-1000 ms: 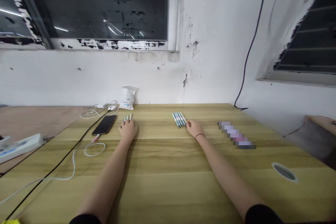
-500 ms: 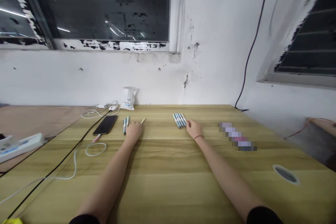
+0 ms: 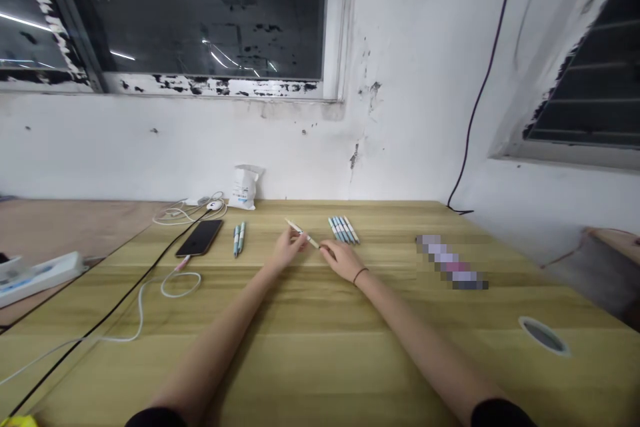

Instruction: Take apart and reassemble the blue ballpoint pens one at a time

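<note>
At the far left a power strip (image 3: 35, 271) lies on the neighbouring surface, and a black cable (image 3: 100, 323) and a white cable (image 3: 145, 307) run across my bench (image 3: 320, 360) toward a dark phone (image 3: 199, 237). Behind it, against the wall, stands a small white packet (image 3: 245, 187) with blue print too small for me to read. Two pens (image 3: 239, 238) lie side by side just right of the phone. My left hand (image 3: 287, 251) pinches a pale pen (image 3: 302, 233) near its middle, holding it just above the bench, tilted, and my right hand (image 3: 341, 258) meets the pen's near end with its fingertips. Just beyond my right hand lies a row of pens (image 3: 343, 229), touching each other. Further right is a blurred-out strip (image 3: 451, 261), nothing on it legible, then a cable hole (image 3: 543, 333).
</note>
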`<state>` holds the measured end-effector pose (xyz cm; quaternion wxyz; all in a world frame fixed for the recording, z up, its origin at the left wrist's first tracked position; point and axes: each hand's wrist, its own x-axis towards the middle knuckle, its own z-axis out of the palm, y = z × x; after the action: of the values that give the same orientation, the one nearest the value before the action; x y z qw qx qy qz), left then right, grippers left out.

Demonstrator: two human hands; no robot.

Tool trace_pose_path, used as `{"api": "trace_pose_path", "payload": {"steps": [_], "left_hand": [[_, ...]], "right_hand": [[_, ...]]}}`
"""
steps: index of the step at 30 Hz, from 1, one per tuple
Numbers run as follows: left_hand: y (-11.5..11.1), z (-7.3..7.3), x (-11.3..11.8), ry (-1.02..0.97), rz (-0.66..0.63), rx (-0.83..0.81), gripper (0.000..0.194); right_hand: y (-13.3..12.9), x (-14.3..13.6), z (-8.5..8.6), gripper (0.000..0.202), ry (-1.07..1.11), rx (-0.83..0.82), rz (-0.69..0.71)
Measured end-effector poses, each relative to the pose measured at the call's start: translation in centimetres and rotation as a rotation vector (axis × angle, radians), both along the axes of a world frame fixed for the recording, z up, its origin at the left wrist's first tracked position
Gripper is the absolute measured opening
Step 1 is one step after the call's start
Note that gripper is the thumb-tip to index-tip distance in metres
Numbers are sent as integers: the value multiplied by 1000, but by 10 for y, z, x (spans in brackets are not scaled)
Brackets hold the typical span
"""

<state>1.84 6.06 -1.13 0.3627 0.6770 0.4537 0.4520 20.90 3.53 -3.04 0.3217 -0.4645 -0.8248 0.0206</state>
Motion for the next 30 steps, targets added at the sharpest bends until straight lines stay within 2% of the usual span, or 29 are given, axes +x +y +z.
{"api": "trace_pose_path", "payload": {"steps": [5,9,12,14,16,18,19,21,23,25,30], "left_hand": [[-2,-4,3,-203,-164,-56,54],[-3,-8,7,-288,-243,-106,53],[-3,-8,8,-303,-251,-126,50],[-3,-4,5,-282,-184,-71,54],[-6,3,-1,-148,-22,124,61],[-10,11,-8,151,142,430,60],[-13,14,-10,327,158,564,55],[-19,19,-10,649,37,703,43],[-22,19,-5,849,-41,715,35],[-23,16,0,959,-48,674,29],[-21,13,-1,1000,-3,655,26]], "right_hand": [[2,5,0,19,65,-39,43],[1,3,1,18,24,-23,56],[2,3,1,20,-20,-54,2],[4,6,1,22,-19,-66,-36],[7,10,0,22,-18,-69,-62],[8,13,0,20,-21,-67,-79],[7,14,1,20,-23,-64,-85],[6,14,2,20,-32,-53,-91],[4,13,3,23,-53,-32,-87],[2,11,5,25,-75,-9,-61],[1,7,4,27,-82,4,-3]]}}
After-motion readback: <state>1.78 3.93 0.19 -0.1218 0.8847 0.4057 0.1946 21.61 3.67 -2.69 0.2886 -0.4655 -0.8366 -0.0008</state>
